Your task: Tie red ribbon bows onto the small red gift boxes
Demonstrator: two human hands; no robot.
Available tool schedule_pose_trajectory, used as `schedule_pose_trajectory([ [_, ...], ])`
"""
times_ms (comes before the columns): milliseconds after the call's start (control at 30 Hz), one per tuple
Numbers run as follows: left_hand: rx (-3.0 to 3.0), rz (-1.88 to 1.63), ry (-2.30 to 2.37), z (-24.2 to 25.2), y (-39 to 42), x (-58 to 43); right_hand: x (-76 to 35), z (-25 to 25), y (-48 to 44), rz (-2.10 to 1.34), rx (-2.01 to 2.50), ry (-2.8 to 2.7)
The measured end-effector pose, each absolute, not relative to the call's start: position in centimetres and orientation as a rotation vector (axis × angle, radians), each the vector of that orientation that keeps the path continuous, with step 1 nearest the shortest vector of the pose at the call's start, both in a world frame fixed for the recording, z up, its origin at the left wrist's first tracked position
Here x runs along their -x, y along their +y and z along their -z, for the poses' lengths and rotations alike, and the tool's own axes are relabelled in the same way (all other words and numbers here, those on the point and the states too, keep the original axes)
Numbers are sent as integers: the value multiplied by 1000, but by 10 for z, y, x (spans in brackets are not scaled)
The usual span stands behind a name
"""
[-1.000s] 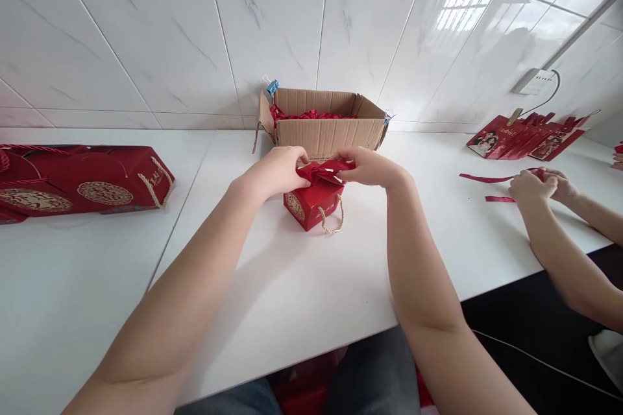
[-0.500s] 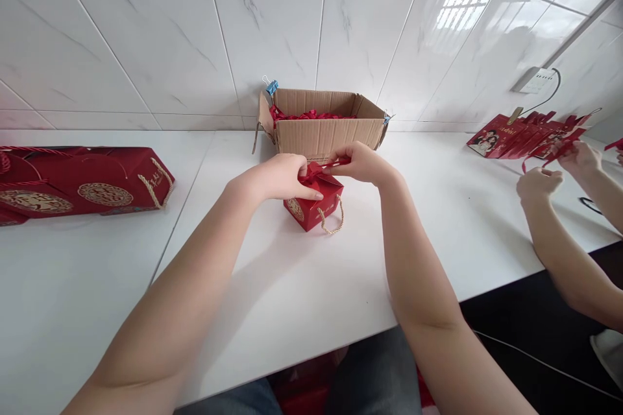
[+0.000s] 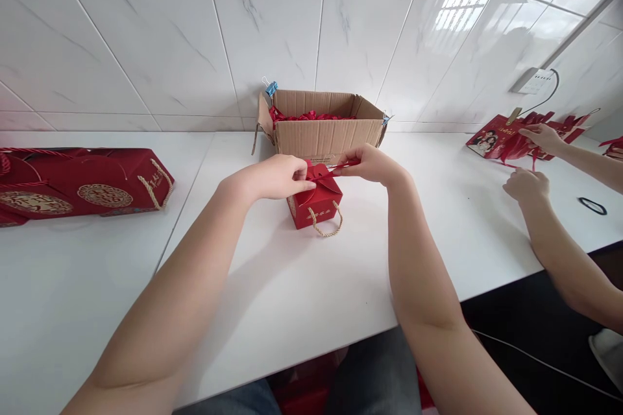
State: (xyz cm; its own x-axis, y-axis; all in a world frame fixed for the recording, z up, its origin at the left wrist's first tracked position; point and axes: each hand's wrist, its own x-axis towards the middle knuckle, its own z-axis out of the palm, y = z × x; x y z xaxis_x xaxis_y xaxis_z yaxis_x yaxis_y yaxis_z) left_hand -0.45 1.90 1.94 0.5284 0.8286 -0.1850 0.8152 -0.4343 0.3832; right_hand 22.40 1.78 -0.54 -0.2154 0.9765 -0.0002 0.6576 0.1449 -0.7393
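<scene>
Now the red box (image 3: 318, 198), just under the fingers, stands turned versus 0.5 s ago, its lettered side facing the camera more. Right hand (image 3: 366, 164): pinching red ribbon (image 3: 333, 174). Left hand (image 3: 282, 176): fingers bunched at the box top; cannot tell if gripping. White table (image 3: 302, 292) beneath; tiled wall (image 3: 272, 19) beyond. Carton (image 3: 331, 136), behind fingers: "express.com". Gold lettering (image 3: 319, 214), below fingers: illegible.

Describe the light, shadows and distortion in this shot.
Head view: barred window-like glare lies on the glossy wall tiles, at upper right; head view: a soft shadow falls on the white table beside the left forearm; head view: tile seams fan outward, suggesting a wide lens; head view: the red ribbon on the red box is too small to judge for fine blur.
</scene>
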Motion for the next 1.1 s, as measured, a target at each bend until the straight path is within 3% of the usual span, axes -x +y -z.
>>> schedule_pose_trajectory([
  [833,-2379,-29,1375,-10,37,12,-241,16,23,-870,1643,-1940],
  [1100,-2292,129,1473,-20,41,35,-252,14,18,-989,1842,-1877],
])
